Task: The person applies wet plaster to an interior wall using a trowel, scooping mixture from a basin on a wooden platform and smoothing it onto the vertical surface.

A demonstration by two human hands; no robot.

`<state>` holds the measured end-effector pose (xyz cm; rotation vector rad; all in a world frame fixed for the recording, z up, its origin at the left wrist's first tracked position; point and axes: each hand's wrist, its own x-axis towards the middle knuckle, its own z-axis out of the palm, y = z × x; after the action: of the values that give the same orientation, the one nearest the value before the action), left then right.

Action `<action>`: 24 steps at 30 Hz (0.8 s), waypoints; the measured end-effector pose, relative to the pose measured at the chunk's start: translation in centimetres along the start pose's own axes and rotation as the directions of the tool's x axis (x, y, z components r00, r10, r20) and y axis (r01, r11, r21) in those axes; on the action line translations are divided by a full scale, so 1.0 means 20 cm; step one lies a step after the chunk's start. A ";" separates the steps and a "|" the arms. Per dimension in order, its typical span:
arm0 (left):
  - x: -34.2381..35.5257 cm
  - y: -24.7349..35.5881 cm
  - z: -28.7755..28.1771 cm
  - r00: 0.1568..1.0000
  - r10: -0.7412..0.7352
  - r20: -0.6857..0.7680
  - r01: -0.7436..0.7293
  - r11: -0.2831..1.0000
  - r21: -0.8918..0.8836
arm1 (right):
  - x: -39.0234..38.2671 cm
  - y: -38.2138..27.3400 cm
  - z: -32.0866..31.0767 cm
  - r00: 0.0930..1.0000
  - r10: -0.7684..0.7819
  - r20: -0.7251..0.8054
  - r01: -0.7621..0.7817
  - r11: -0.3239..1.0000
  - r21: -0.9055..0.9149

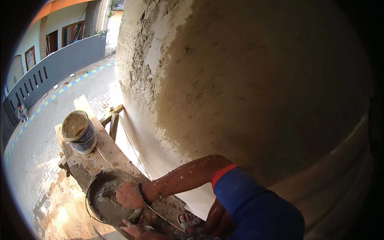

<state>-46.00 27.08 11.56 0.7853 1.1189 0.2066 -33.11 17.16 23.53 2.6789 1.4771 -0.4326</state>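
Observation:
A round bucket (89, 199) of wet grey mortar (105, 203) stands on the planks near the lower edge. My right hand (131, 195), with a dark beaded bracelet at its wrist, is over the mortar inside the bucket. Its fingers are curled downward and closed; whatever they hold is hidden by the hand and the mortar. At the near side of the bucket, my left hand (135, 229) grips the rim, its fingers partly in shadow.
Mortar-spattered planks (100, 158) form a raised platform above a paved street (76, 102). A second, mortar-stained bucket (82, 132) stands farther along them. To the right rises a wall (224, 80) with damp plaster. My sandalled foot (188, 219) is close by. A person (22, 112) sits across the street.

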 end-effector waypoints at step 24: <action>-0.06 -0.03 0.23 0.991 -0.012 0.132 -0.003 0.993 0.116 | 0.39 0.38 0.55 0.911 -0.106 0.399 0.173 0.975 -0.136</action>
<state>-42.66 23.81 13.01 0.8873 1.0134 0.0843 -25.14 17.48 10.23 2.1992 1.5070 -0.7612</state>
